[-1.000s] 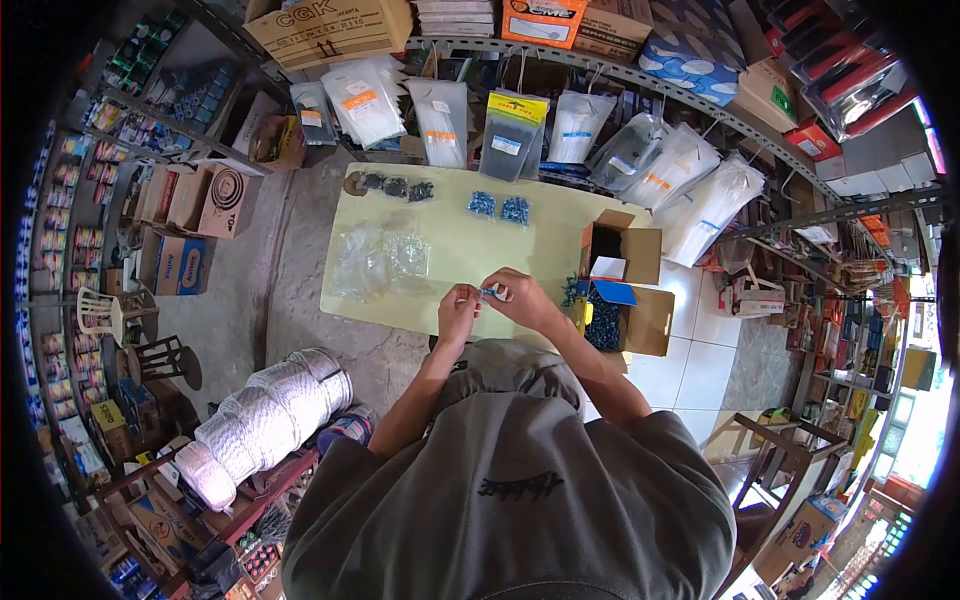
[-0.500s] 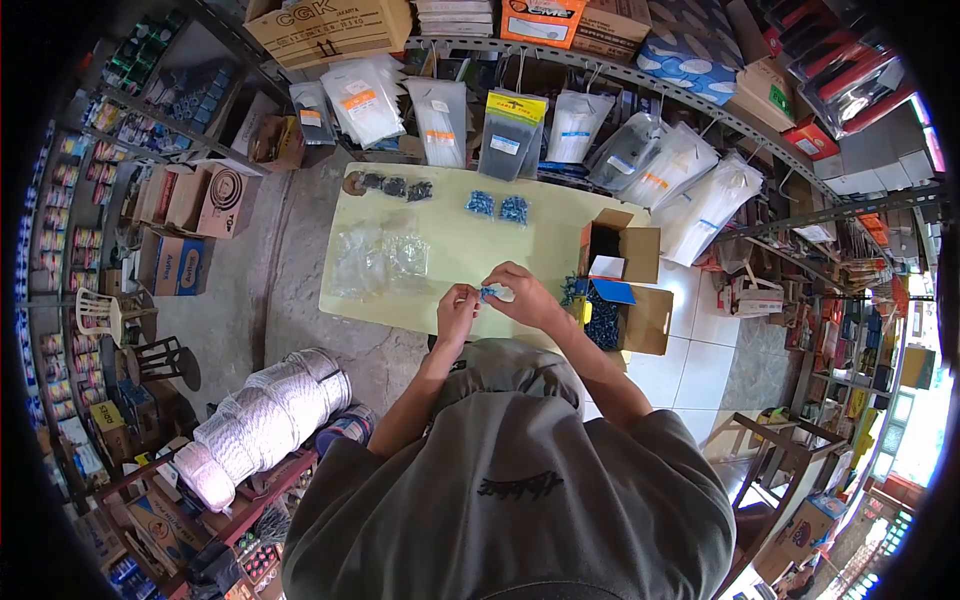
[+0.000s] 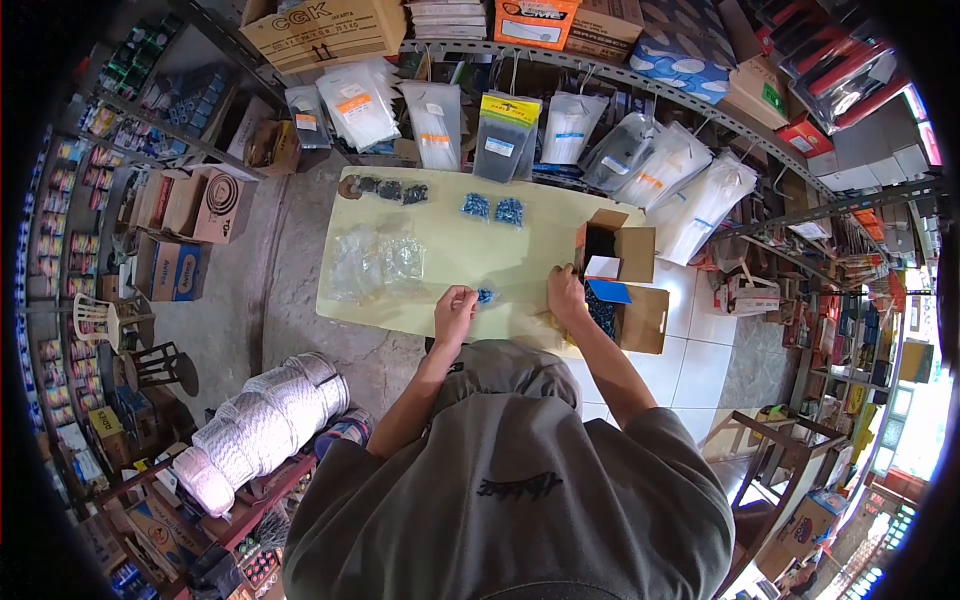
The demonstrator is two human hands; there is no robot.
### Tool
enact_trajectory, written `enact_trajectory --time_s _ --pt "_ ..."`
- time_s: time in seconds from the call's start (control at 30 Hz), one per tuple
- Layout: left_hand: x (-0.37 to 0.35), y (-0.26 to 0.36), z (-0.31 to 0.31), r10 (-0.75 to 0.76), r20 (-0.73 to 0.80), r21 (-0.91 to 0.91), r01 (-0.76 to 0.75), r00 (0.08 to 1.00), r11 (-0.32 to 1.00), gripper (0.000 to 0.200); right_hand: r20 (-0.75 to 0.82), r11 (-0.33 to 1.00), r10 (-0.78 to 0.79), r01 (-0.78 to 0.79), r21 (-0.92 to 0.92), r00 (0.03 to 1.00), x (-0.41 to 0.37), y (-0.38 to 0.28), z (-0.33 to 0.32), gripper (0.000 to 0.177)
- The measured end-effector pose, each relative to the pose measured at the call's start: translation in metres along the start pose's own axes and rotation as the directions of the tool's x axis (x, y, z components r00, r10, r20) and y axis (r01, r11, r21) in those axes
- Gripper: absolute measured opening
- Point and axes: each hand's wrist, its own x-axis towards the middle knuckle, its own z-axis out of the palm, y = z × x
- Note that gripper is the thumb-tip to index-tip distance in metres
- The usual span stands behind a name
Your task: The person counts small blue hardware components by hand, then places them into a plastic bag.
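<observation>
The small packet of blue pieces [image 3: 485, 296] sits near the front edge of the pale yellow surface [image 3: 500, 250], a little left of the middle. The person's left hand [image 3: 455, 305] has its fingertips pinched together on the packet's left edge (whether it is lifted or lying flat I cannot make out from here). The right hand [image 3: 566, 296] is well apart from it, over by the right end of the surface, back of the hand up and fingers pointing down just beside the open cardboard box [image 3: 645, 322]. I cannot tell if those fingers are closed on anything. That box holds a heap of loose blue pieces [image 3: 603, 316], with a blue flap lying across its top. Just behind it stands a second open box [image 3: 628, 245], dark inside, with a white slip at its front. Further out on the surface, a spread of empty clear bags [image 3: 380, 262] lies to the left of the hands. Two filled blue packets [image 3: 492, 208] rest side by side near the far edge, and a row of dark packets [image 3: 390, 187] sits at the far left corner. Beyond the surface, plastic bags of stock [image 3: 500, 135] hang from a metal rack. Down on the floor to the person's left lies a white roll [image 3: 260, 420].
</observation>
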Motion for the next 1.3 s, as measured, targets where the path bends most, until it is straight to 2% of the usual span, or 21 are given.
enact_trajectory --time_s 0.13,0.2,0.3,0.4,0.73,0.8,1.03,1.13,1.2,1.23,1.3 --pt "0.002 -0.005 -0.002 0.025 0.001 -0.012 -0.025 1.000 1.000 0.015 -0.003 0.997 0.032 -0.032 -0.070 0.999 0.012 -0.008 0.015 0.014" --pt "0.000 -0.006 -0.005 0.027 -0.008 -0.012 -0.027 1.000 1.000 0.015 0.059 0.994 0.075 -0.070 -0.080 0.995 0.020 -0.008 0.014 0.013" --pt "-0.002 -0.005 -0.007 0.024 -0.015 -0.021 -0.024 1.000 0.999 0.014 0.107 0.997 0.075 -0.075 0.001 0.991 0.029 0.000 0.012 0.012" --pt "-0.001 -0.005 -0.005 0.025 -0.008 -0.034 -0.025 1.000 0.999 0.014 0.074 1.000 0.023 -0.024 0.010 0.997 0.028 0.001 0.007 0.012" --pt "0.000 -0.007 -0.006 0.038 0.005 -0.032 -0.038 0.999 0.999 0.014 0.115 0.999 0.035 -0.032 -0.029 0.993 0.032 -0.003 0.006 0.012" --pt "0.001 -0.007 -0.006 0.034 -0.001 -0.023 -0.034 0.999 0.999 0.014 0.095 0.998 0.007 -0.012 0.059 0.995 0.030 -0.002 0.007 0.012" --pt "0.001 -0.008 -0.004 0.039 0.000 -0.022 -0.039 0.999 0.999 0.013 0.079 0.986 -0.051 0.038 0.162 0.996 0.025 0.001 -0.004 0.012" --pt "0.001 -0.006 -0.005 0.030 0.011 -0.008 -0.030 1.000 1.000 0.014 -0.003 0.956 -0.129 0.125 0.264 0.992 0.024 -0.003 -0.018 0.010" --pt "-0.002 -0.002 -0.004 0.011 -0.002 -0.014 -0.011 1.000 1.000 0.014 -0.096 0.747 -0.156 0.181 0.640 0.983 0.026 -0.009 -0.030 0.011" --pt "-0.002 -0.001 -0.004 -0.002 -0.015 -0.018 0.002 1.000 1.000 0.014 -0.094 0.747 -0.160 0.183 0.639 0.983 0.024 -0.016 -0.046 0.011" --pt "-0.002 -0.001 -0.005 -0.006 -0.017 -0.026 0.005 1.000 1.000 0.014 0.018 0.353 -0.147 0.036 0.935 0.989 0.013 -0.030 -0.078 0.014"
